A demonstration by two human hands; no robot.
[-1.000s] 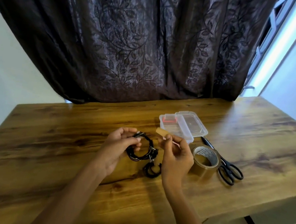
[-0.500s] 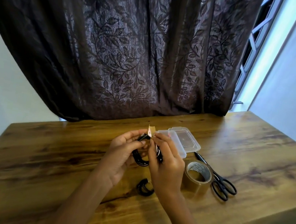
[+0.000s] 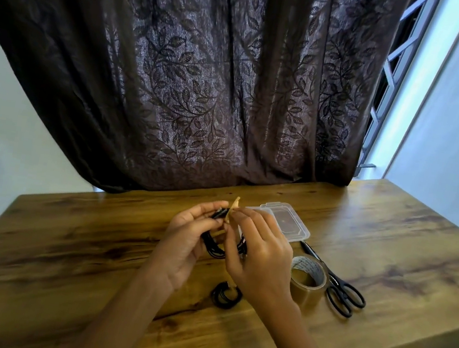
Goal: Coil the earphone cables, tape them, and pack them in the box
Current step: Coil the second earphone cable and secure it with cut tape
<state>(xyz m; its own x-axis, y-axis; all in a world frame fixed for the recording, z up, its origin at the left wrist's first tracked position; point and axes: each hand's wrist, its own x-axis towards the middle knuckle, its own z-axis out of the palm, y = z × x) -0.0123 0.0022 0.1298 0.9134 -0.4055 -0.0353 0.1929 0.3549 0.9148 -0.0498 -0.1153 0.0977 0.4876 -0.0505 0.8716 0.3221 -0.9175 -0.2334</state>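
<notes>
Wooden table (image 3: 69, 239); left fingers (image 3: 204, 212) around coil (image 3: 212, 249), right fingers (image 3: 245, 221) on tape (image 3: 235, 203).

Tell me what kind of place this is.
Probably a room in a home, not a workshop: a wooden table stands against a window hung with a dark leaf-patterned curtain, and a metal window grille shows beside it.

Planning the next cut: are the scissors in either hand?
No, the scissors lie on the table beside the tape roll.
</notes>
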